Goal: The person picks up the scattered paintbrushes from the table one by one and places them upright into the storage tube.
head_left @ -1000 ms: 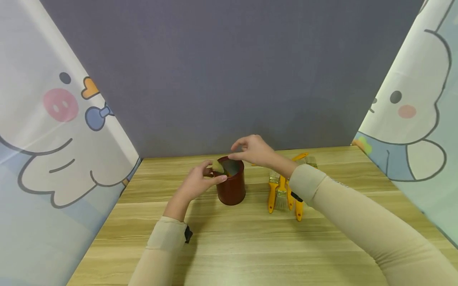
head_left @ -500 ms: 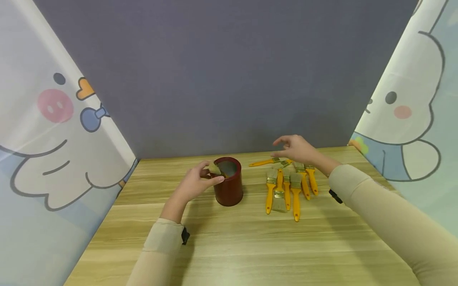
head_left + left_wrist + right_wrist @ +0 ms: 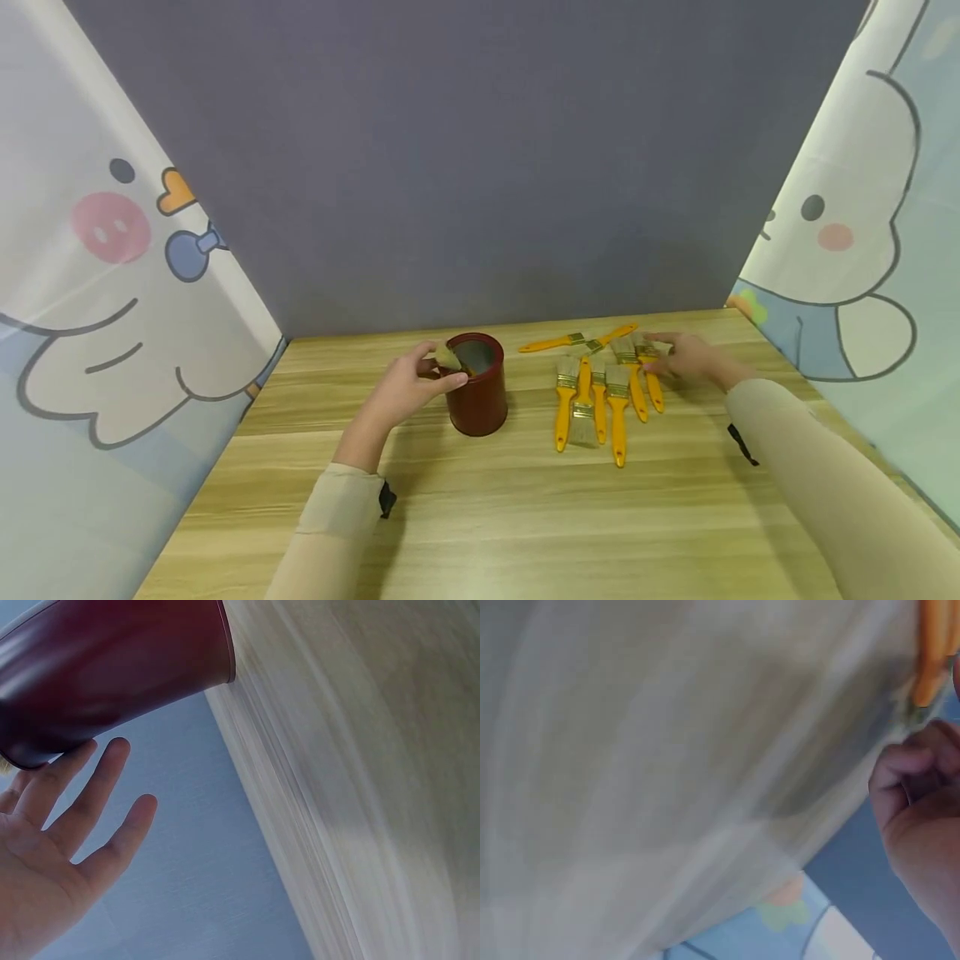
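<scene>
A dark red paint can point(image 3: 477, 407) stands upright on the wooden table, with paintbrush bristles point(image 3: 448, 357) leaning out over its left rim. My left hand point(image 3: 397, 390) holds the can at that rim, thumb in front and forefinger behind the bristles. The left wrist view shows the can's side point(image 3: 112, 667) over my fingers, the last two clear of it. My right hand point(image 3: 686, 357) is at the rightmost paintbrush point(image 3: 654, 387), thumb and forefinger apart beside its bristles and metal band. In the right wrist view, orange handles point(image 3: 932, 652) show just above my fingers point(image 3: 904, 761).
Several yellow-handled paintbrushes point(image 3: 618, 417) lie close together right of the can. Behind them, another paintbrush point(image 3: 551, 342) lies sideways near the table's back edge. A grey panel point(image 3: 480, 167) rises at the back, with cartoon-printed sheets point(image 3: 120, 333) along both sides.
My right hand has moved from above the can, rightward and down to the rightmost paintbrush. My left hand has stayed at the can's rim.
</scene>
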`<state>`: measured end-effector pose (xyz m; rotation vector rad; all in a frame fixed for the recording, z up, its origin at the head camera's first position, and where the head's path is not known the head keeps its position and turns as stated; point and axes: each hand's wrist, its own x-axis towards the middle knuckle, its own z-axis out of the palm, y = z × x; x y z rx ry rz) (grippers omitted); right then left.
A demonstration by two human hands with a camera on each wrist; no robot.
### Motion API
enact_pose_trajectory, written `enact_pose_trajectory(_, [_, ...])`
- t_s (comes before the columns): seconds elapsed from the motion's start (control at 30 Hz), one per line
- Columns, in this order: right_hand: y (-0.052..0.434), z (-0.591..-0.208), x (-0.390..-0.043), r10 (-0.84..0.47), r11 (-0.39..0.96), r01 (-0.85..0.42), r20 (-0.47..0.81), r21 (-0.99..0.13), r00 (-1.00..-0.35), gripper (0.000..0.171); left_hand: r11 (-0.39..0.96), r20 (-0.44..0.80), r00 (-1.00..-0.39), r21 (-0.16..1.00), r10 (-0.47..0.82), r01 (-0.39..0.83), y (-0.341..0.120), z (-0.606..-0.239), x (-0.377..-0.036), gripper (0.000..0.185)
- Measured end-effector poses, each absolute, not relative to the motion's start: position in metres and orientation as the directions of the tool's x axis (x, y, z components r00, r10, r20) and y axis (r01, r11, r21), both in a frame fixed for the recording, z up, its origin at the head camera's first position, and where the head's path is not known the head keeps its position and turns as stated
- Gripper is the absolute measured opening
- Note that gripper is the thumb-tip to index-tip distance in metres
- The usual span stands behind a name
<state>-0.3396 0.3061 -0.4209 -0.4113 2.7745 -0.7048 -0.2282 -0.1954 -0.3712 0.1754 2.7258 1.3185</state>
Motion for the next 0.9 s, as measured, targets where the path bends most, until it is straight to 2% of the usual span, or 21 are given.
enact_pose_trajectory(0.1, [0.316,-0.429,-0.336,-0.343,0.820,-0.170,-0.230,-0.547,-0.911,0.083,0.610,-0.050,-0.986,0.790,0.156,0.057,-0.193,-0.372,-0.228,0.111])
enact_pose_trajectory(0.17, [0.320,-0.431,-0.333,-0.359,0.812,-0.187,-0.221,-0.553,-0.907,0.081,0.609,-0.044,-0.987,0.791,0.157,0.062,-0.193,-0.372,-0.228,0.111])
enact_pose_trajectory(0.33, [0.327,-0.427,-0.324,-0.404,0.833,-0.286,-0.169,-0.473,-0.899,0.077,0.610,-0.047,-0.987,0.791,0.151,0.055,-0.194,-0.373,-0.227,0.109])
enact_pose_trajectory(0.47, [0.333,-0.422,-0.317,-0.402,0.854,-0.287,-0.199,-0.435,-0.894,0.076,0.616,-0.050,-0.988,0.786,0.145,0.051,-0.195,-0.373,-0.227,0.109])
enact_pose_trajectory(0.53, [0.337,-0.420,-0.313,-0.404,0.858,-0.307,-0.170,-0.411,-0.899,0.065,0.624,-0.047,-0.989,0.780,0.143,0.053,-0.196,-0.373,-0.228,0.108])
enact_pose_trajectory(0.63, [0.344,-0.417,-0.307,-0.432,0.860,-0.384,-0.080,-0.337,-0.898,0.033,0.624,-0.050,-0.988,0.780,0.143,0.051,-0.195,-0.374,-0.228,0.106])
enact_pose_trajectory(0.7, [0.350,-0.417,-0.303,-0.457,0.857,-0.434,-0.020,-0.280,-0.889,0.020,0.623,-0.049,-0.988,0.780,0.148,0.055,-0.195,-0.374,-0.228,0.107])
enact_pose_trajectory(0.73, [0.353,-0.417,-0.300,-0.467,0.856,-0.449,-0.012,-0.257,-0.884,0.023,0.619,-0.053,-0.988,0.784,0.144,0.048,-0.195,-0.374,-0.228,0.108])
enact_pose_trajectory(0.8, [0.358,-0.417,-0.296,-0.505,0.843,-0.485,-0.031,-0.233,-0.863,0.039,0.618,-0.051,-0.988,0.785,0.147,0.052,-0.195,-0.374,-0.227,0.109])
enact_pose_trajectory(0.9, [0.362,-0.418,-0.291,-0.542,0.823,-0.502,-0.103,-0.265,-0.834,0.058,0.612,-0.049,-0.988,0.789,0.148,0.053,-0.195,-0.374,-0.226,0.110])
